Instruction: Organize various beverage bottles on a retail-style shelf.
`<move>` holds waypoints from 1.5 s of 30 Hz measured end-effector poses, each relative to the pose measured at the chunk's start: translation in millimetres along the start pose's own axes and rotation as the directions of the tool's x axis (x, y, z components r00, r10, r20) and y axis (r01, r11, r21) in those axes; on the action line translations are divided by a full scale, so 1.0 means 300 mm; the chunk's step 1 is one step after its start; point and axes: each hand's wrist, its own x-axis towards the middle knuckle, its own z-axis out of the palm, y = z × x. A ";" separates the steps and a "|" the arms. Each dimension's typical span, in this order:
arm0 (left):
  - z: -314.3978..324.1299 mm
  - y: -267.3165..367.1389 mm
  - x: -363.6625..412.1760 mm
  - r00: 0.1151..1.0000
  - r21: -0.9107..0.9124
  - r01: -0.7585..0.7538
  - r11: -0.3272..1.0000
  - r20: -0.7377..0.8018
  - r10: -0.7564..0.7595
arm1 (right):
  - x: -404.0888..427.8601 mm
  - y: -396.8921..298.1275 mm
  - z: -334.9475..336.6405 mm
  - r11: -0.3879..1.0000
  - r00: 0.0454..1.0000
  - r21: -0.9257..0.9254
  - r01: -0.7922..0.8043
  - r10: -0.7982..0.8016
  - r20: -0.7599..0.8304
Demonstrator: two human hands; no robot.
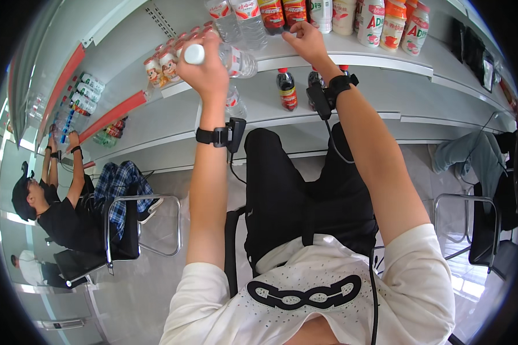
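My left hand (207,71) is wrapped around a clear plastic water bottle (241,64), which tilts with its white cap towards me above the shelf's front edge. Two similar water bottles (249,28) stand behind it on the upper shelf (341,46). My right hand (310,43) holds nothing, its thumb and forefinger apart. It hovers in front of two cola bottles (295,13) with red and yellow labels; whether it touches one I cannot tell. Left of my left hand are several small white bottles (168,64) with red caps and cartoon faces.
White and orange-wrapped drink bottles (390,26) line the upper shelf to the right. Below stand a small cola bottle (287,88) and another water bottle (234,102). Cables (334,138) hang from my wrist devices. A person (64,207) sits at left, reaching into shelving; another person's legs (475,159) show at right.
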 end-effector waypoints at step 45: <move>0.113 -0.722 -0.512 0.976 0.517 0.138 0.845 0.074 -0.204 | -0.019 -0.028 -0.053 0.988 0.993 0.153 -0.035 0.017 0.117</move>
